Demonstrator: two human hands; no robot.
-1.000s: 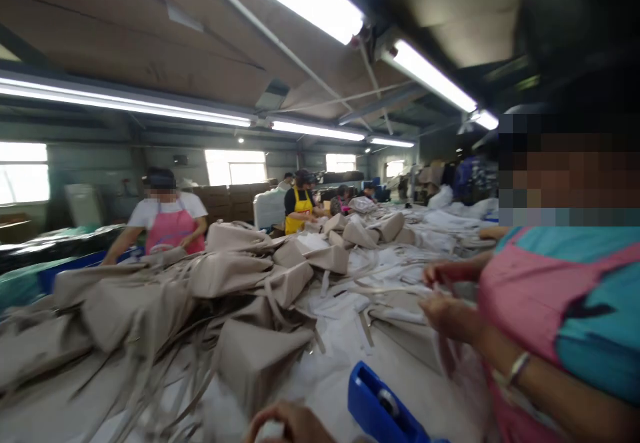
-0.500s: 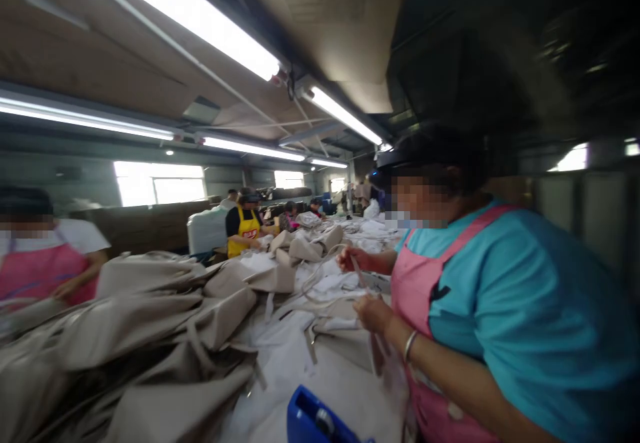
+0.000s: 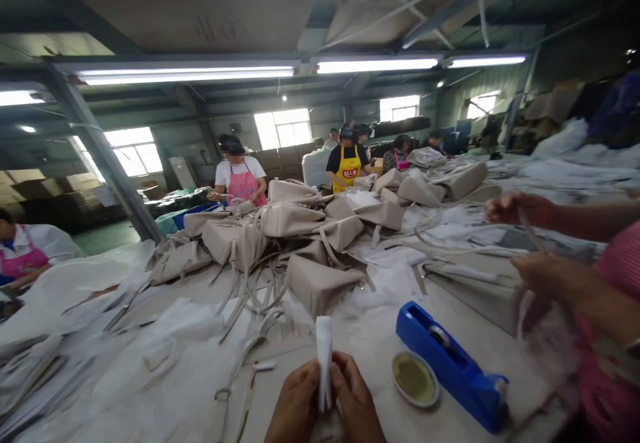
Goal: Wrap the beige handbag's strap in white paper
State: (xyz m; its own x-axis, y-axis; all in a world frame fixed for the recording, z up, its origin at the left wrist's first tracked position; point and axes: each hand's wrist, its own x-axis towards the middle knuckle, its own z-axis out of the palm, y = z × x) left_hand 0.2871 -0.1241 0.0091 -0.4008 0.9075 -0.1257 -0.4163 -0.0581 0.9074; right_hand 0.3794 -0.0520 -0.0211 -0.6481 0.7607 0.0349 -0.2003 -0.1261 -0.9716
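At the bottom centre of the head view, my left hand (image 3: 296,403) and my right hand (image 3: 356,400) face each other, fingers closed around a folded white strip (image 3: 324,336). The strip stands upright and looks like thin soft wrapping; its lower end is partly hidden by my fingers. To the right of my hands lies a round shallow dish (image 3: 415,380) with a yellowish-green inside. Beside it is a blue tape dispenser (image 3: 450,366). Left of my hands, a thin strap with metal fittings (image 3: 246,400) rests on the table.
Ahead is a heap of beige handbags (image 3: 320,280) with loose straps. White wrapping sheets (image 3: 165,343) cover much of the table's left side. At right, a co-worker's hands (image 3: 545,273) hold a strap near another bag (image 3: 480,290). More people work across the table.
The view has swung left and down, away from the nearby co-worker. My two hands with the white strip now show, as does the round dish; the tape dispenser is fully visible.
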